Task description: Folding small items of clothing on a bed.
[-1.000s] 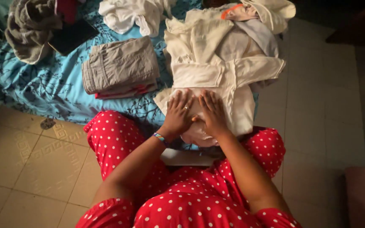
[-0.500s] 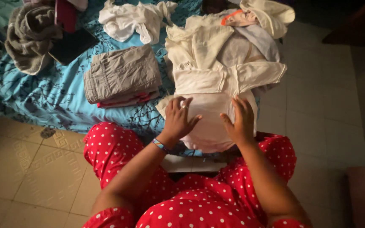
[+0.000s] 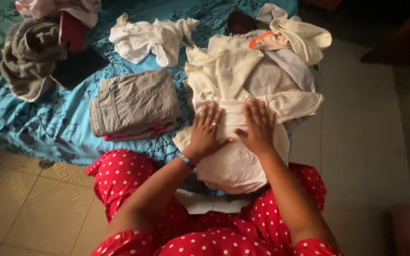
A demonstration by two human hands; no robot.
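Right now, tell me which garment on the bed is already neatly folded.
The grey trousers, a squared stack left of the hands; the white top above lies crumpled.

Both hands, the left hand [image 3: 206, 130] and right hand [image 3: 258, 127], lie flat on the white garment [image 3: 233, 156] at the bed's [image 3: 48, 118] near edge. Just to the left, a folded grey stack [image 3: 134, 102] blocks the way, with only a narrow strip of blue sheet between. Beyond the fingers a heap of cream clothes [image 3: 243, 66] crowds the bed's right edge. Bare sheet lies along the near-left edge, below the grey towel [image 3: 27, 57].
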